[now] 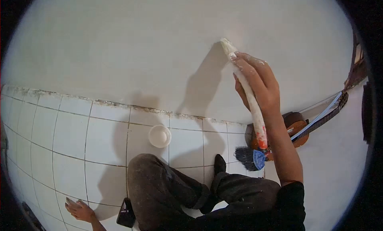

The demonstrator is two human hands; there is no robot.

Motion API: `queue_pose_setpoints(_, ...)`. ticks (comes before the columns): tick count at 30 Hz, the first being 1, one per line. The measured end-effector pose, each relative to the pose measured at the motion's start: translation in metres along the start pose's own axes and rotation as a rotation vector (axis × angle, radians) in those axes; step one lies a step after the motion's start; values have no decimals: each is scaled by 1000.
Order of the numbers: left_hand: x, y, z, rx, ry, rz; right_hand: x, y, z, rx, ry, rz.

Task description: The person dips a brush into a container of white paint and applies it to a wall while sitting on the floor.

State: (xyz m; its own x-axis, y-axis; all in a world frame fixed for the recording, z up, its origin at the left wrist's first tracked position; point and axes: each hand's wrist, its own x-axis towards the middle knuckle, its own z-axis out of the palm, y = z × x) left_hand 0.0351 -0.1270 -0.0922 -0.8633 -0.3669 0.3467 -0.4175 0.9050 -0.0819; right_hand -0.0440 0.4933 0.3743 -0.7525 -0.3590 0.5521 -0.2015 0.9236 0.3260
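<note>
My right hand (257, 81) is closed around the long white handle of a brush (258, 123), which has red marks at its lower end. The brush's pale tip (226, 45) touches the white wall (131, 43) or is very close to it. White smears show on my fingers. At the lower left, my left hand (80, 211) is low over the tiled floor, its fingers around a small greyish object (71, 201) that I cannot make out. A white cup (160, 136) stands on the tiles near the wall, in front of my knee.
A black phone (126, 213) lies beside my leg. At the right are a broom head with dark bristles (248, 158) and a guitar (299, 131) in the corner. A rough, stained edge (107, 103) runs between wall and tiles.
</note>
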Motion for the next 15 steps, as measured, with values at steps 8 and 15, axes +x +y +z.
queue_pose_setpoints(8, 3, 6, -11, 17, -145, -105, -12, -15, 30, -53, -187, 29)
queue_pose_setpoints(15, 2, 1, -2, 9, -3, -6, -36, -19, 52, 0, -320, 57)
